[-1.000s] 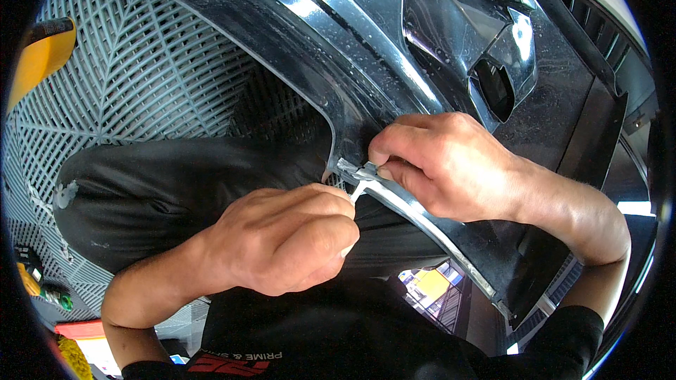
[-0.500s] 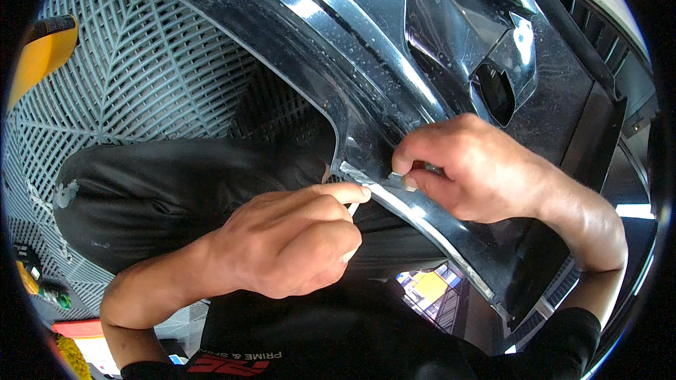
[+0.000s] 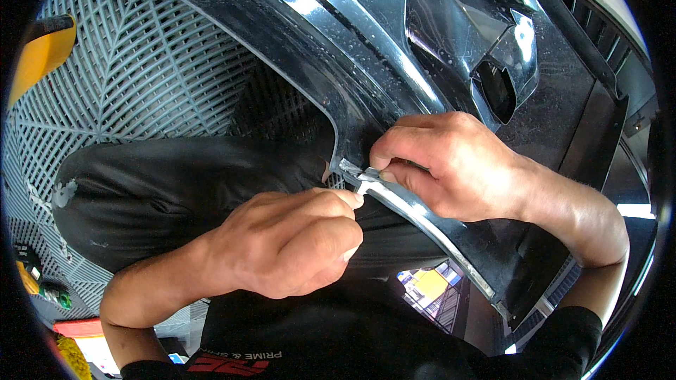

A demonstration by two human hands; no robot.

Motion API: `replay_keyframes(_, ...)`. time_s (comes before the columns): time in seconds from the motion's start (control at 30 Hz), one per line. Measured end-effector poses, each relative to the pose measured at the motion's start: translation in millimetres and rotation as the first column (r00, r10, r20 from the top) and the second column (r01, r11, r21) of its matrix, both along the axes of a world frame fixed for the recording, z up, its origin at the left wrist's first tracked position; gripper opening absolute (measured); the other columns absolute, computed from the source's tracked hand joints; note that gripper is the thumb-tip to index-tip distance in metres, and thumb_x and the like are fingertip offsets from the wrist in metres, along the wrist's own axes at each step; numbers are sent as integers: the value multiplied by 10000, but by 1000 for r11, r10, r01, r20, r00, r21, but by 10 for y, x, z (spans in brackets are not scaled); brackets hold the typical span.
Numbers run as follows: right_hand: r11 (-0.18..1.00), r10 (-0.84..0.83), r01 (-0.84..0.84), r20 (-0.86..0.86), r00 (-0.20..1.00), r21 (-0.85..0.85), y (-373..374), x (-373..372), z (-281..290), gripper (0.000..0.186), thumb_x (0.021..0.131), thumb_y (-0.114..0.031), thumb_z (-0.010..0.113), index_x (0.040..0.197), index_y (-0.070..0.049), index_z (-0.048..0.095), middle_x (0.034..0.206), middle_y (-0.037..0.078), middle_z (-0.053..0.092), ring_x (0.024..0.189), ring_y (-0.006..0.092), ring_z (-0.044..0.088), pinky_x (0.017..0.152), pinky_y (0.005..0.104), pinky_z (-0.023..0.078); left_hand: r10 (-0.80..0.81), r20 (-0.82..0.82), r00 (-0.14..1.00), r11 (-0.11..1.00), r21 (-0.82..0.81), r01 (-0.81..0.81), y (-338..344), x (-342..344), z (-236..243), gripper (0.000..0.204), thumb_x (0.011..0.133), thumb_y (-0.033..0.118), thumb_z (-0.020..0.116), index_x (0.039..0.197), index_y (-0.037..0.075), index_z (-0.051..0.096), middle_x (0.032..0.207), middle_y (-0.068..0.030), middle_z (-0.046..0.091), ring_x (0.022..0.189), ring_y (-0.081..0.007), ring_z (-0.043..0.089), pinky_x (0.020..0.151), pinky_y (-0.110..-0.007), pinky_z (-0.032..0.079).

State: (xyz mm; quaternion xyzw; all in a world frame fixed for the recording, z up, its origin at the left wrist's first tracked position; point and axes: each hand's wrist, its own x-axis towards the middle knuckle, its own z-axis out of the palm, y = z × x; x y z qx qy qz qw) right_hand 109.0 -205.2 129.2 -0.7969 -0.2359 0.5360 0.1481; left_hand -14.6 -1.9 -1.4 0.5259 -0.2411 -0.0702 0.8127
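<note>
Working at the near corner of a glossy black car bumper (image 3: 331,53), which is lying beside the person's bent leg (image 3: 176,190). Looking partway through, by my read: pale edge strip (image 3: 424,219) is running down the rim to the far end, only the corner is being handled, and that remaining length is sitting untouched. Can't tell if it's going on or coming off. Left hand (image 3: 292,243) is curling closed, fingers pinching a thin white tail (image 3: 360,187). Right hand (image 3: 451,169) is pinching a small grey piece (image 3: 370,173) against the rim, thumb and index nearly shut.
</note>
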Motion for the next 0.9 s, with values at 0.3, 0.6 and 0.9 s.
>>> replay_keyframes(0.3, 989, 113, -109, 35, 993, -104, 77, -36, 45, 162, 919, -46, 718, 1072, 3, 696, 952, 151, 718, 794, 330, 757, 687, 401, 631, 18, 25, 1000, 999, 27, -18, 7, 5, 1, 310, 822, -2, 751, 1068, 17, 565, 1018, -208, 702, 867, -336, 760, 685, -383, 638)
replay_keyframes(0.6, 972, 195, -192, 4, 981, -138, 112, -7, 90, 210, 887, -7, 704, 1095, 23, 705, 933, 163, 719, 792, 335, 758, 669, 400, 633, -3, 28, 1000, 999, 32, 2, 31, 18, 6, 338, 815, -4, 761, 1084, 14, 559, 1012, -201, 702, 883, -334, 763, 708, -382, 645)
replay_keyframes(0.9, 983, 116, -125, -70, 991, -133, 26, 56, 126, 165, 897, 2, 697, 1062, 17, 695, 906, 166, 717, 828, 370, 746, 744, 440, 613, -26, 7, 1000, 1000, 2, 26, 48, 27, -6, 363, 812, -10, 766, 1108, 11, 558, 1014, -203, 704, 851, -333, 760, 700, -381, 644)
